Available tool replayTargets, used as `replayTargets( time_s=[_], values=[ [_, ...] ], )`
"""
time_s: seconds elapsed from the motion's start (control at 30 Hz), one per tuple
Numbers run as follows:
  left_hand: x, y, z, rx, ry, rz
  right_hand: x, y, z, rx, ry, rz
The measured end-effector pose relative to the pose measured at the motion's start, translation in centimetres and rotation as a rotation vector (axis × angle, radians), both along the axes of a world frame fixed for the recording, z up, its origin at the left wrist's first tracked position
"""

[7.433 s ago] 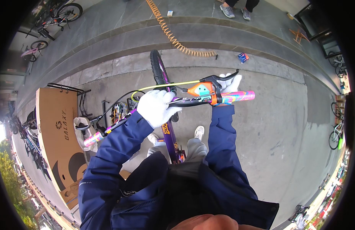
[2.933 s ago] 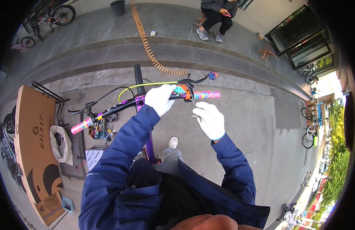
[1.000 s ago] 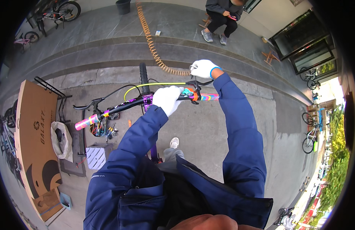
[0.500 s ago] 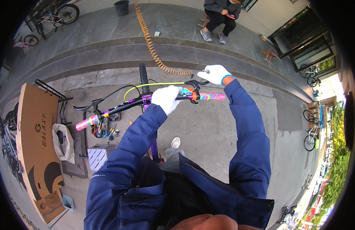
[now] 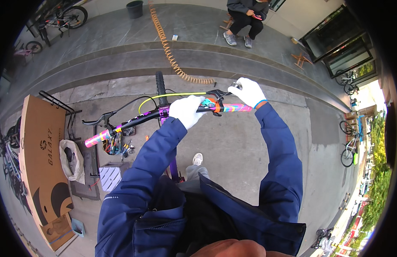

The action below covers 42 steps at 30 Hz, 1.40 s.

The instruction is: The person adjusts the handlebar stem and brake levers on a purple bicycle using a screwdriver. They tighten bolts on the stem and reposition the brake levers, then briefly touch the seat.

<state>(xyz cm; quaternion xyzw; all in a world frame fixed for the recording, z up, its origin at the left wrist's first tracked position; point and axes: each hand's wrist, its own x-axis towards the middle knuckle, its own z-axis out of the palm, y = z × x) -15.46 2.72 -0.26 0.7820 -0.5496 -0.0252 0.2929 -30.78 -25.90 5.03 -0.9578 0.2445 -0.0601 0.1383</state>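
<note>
My left hand (image 5: pixel 187 111), in a white glove, is closed round the black handlebar (image 5: pixel 138 119) of a bicycle, just right of its purple stem (image 5: pixel 164 112). My right hand (image 5: pixel 250 92), gloved too, is closed in a pinch at the outer end of the right brake lever (image 5: pixel 223 92). A small dark thing shows between its fingertips; I cannot make out what it is. Below that hand is the multicoloured right grip (image 5: pixel 237 108). The left grip (image 5: pixel 97 138) and left brake lever (image 5: pixel 94 122) are untouched. A yellow-green cable (image 5: pixel 172 94) arches over the bar.
Beyond the front tyre (image 5: pixel 160 83) hangs a coiled orange hose (image 5: pixel 168 53), in front of stone steps (image 5: pixel 121 64). Tools (image 5: pixel 117 145), a white sack (image 5: pixel 72 160) and a large cardboard box (image 5: pixel 42 171) stand at the left. A person (image 5: pixel 248 17) sits at the back.
My right hand has moved slightly right and down, turning so its fingertips come close to the brake lever's end. My left hand keeps its place on the handlebar.
</note>
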Motion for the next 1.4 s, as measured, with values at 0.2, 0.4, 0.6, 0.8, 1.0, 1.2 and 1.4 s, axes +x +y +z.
replayTargets(
  time_s=[0.2, 0.4, 0.6, 0.8, 1.0, 1.2, 1.4],
  values=[
    [0.1, 0.0, -0.1, -0.012, 0.016, -0.003, -1.0, -0.9, -1.0, -0.032, -0.084, 0.127],
    [-0.2, -0.2, 0.3, -0.010, 0.006, 0.017, -2.2, -2.1, -1.0, -0.386, -0.053, 0.312],
    [-0.1, -0.5, 0.9, 0.044, -0.158, 0.032, -2.7, -2.2, 0.0, -0.305, -0.081, 0.387],
    [-0.2, -2.2, 0.3, 0.034, -0.121, -0.093, -3.2, 1.6, -1.6, 0.057, -0.221, 0.030],
    [1.0, -3.0, 0.7, 0.226, -0.078, -0.195, -3.0, 2.3, -3.9, 0.030, -0.406, -0.040],
    [1.1, -2.9, 0.7, 0.242, -0.026, -0.202, -3.0, 1.0, -4.7, 0.022, -0.350, -0.018],
    [0.9, -2.6, 0.6, 0.223, -0.012, -0.174, -3.2, 0.8, -5.1, 0.007, -0.398, 0.025]
  ],
)
